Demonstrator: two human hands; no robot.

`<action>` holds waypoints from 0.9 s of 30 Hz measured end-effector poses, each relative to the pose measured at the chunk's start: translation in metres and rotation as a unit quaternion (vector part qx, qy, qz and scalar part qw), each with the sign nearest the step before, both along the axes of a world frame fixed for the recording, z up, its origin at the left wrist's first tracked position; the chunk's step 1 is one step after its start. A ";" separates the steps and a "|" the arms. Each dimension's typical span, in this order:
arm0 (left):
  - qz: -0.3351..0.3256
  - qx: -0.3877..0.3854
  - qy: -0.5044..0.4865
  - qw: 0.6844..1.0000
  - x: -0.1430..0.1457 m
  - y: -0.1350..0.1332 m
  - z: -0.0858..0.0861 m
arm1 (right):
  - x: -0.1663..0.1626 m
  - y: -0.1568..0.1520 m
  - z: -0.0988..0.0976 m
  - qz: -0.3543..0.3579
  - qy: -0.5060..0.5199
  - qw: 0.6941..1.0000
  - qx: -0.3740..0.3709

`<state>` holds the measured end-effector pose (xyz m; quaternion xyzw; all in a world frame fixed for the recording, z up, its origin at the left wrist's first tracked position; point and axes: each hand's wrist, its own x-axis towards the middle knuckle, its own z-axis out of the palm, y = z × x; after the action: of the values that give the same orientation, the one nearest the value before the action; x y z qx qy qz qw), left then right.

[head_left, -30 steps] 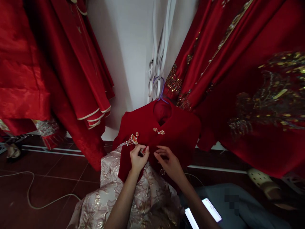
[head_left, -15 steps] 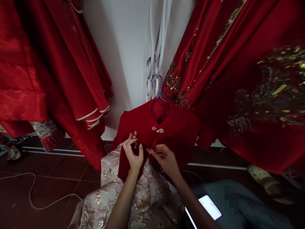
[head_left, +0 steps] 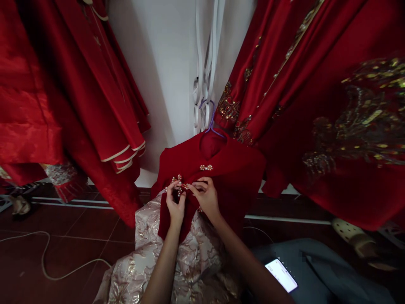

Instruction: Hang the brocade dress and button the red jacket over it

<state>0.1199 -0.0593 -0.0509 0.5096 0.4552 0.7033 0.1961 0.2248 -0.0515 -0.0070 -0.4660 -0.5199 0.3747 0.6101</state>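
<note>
A sleeveless-looking red garment (head_left: pixel 240 169) hangs on a purple hanger (head_left: pixel 211 118) in front of me. Its front has flower-shaped pearl clasps; the top clasp (head_left: pixel 206 167) joins both sides, while below it the front edges part. My left hand (head_left: pixel 175 207) is closed around the left front edge, where pearl ornaments (head_left: pixel 179 177) show between thumb and fingers. Thumb and forefinger of my right hand (head_left: pixel 207 198) pinch a small pearl clasp (head_left: pixel 186 186) beside the left fingers. Another clasp (head_left: pixel 200 209) shows beneath my right hand. The exact contact at the fingertips is too small to make out.
Shiny pale brocade fabric (head_left: pixel 126 270) lies under my forearms. Red clothes (head_left: pixel 104 105) hang at left, sequinned red ones (head_left: pixel 363 122) at right. A lit phone (head_left: pixel 282 275) rests on blue fabric. A cable (head_left: pixel 44 261) crosses the tiled floor; a clog (head_left: pixel 351 234) stands at right.
My right hand has moved left and slightly up, bringing the pinched clasp to the left hand. The left fingers have drawn closer together around the garment's edge.
</note>
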 end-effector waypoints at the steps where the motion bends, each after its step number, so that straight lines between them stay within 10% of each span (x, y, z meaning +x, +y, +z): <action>1: -0.001 -0.001 0.000 1.000 0.000 0.000 -0.001 | -0.001 0.001 -0.001 -0.007 -0.005 1.000 0.007; 27: 0.019 -0.049 -0.022 0.998 -0.002 0.018 0.000 | -0.012 0.011 -0.010 -0.083 -0.205 0.969 0.106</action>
<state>0.1181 -0.0412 -0.0508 0.4751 0.4939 0.6951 0.2174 0.2124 -0.0400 -0.0172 -0.5071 -0.6302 0.1622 0.5651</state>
